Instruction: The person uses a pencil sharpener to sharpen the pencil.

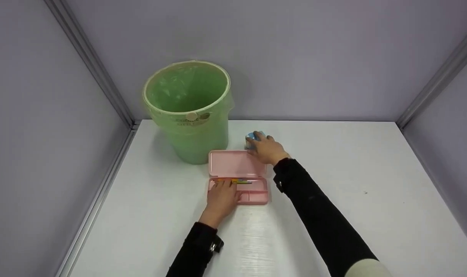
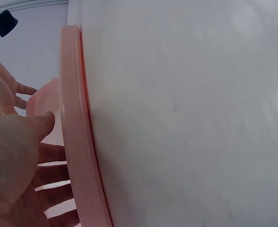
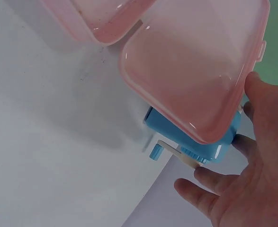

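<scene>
A pink pencil case (image 1: 237,163) lies unfolded on the white table, its lid at the back and its divided tray (image 1: 258,197) nearer me. Several thin pencils (image 1: 244,182) lie along the tray's far side. My left hand (image 1: 222,197) rests over the tray's left part, with its fingers (image 2: 53,173) spread inside behind the front wall. Just behind the lid stands a blue pencil sharpener (image 3: 176,131) with a crank handle. My right hand (image 1: 269,149) reaches over it, fingers spread around its side. The right thumb (image 3: 257,87) is right at the lid's edge.
A green bin (image 1: 195,134) with a clear liner stands behind the case to the left. Grey-white partition walls (image 1: 295,65) enclose the table at the back and both sides. Small dark specks (image 1: 366,192) lie on the tabletop at the right.
</scene>
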`<state>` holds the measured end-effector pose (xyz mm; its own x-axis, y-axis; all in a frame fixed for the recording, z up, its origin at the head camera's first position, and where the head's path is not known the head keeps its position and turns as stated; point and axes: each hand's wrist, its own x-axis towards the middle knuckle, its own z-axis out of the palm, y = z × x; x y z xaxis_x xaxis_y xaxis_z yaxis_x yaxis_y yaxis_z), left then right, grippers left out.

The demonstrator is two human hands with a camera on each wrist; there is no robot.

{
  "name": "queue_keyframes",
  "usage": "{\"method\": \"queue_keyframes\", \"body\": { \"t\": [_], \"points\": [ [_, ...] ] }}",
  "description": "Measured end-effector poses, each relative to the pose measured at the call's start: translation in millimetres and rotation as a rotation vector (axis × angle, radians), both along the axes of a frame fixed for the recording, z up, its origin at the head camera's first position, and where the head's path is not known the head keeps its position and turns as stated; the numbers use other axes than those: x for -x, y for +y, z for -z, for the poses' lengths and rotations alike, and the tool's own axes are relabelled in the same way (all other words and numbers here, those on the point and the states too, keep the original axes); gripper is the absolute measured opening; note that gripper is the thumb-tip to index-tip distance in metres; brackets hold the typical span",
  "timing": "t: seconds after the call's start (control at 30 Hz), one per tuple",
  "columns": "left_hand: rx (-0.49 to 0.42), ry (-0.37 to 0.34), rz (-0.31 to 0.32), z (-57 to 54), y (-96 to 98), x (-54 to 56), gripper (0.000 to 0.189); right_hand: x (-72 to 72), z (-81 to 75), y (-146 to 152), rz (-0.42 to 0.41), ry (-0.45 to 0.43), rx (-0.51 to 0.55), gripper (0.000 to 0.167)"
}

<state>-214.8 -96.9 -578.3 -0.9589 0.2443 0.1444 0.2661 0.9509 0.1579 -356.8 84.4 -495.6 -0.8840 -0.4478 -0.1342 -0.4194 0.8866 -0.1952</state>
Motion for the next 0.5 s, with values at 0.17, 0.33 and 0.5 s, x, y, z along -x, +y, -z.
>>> {"method": "queue_keyframes", "body": {
  "t": [0.17,0.33,0.5],
  "points": [
    [-0.021,0.008,-0.001,-1.6,-0.2,2.5,0.034,2.8,-2.7,1,-0.024,0.022,-0.022,0.056],
    [-0.022,-0.032,-0.01,-3.5,-1.2,0.9,0.034,3.3,-4.7,-6,-0.021,0.034,-0.066,0.056],
    [0.006,-0.056,-0.024,-3.2,-2.6,-0.8,0.038,4.4,-8.1,-13,-0.009,0.0,-0.099,0.059]
  ]
}}
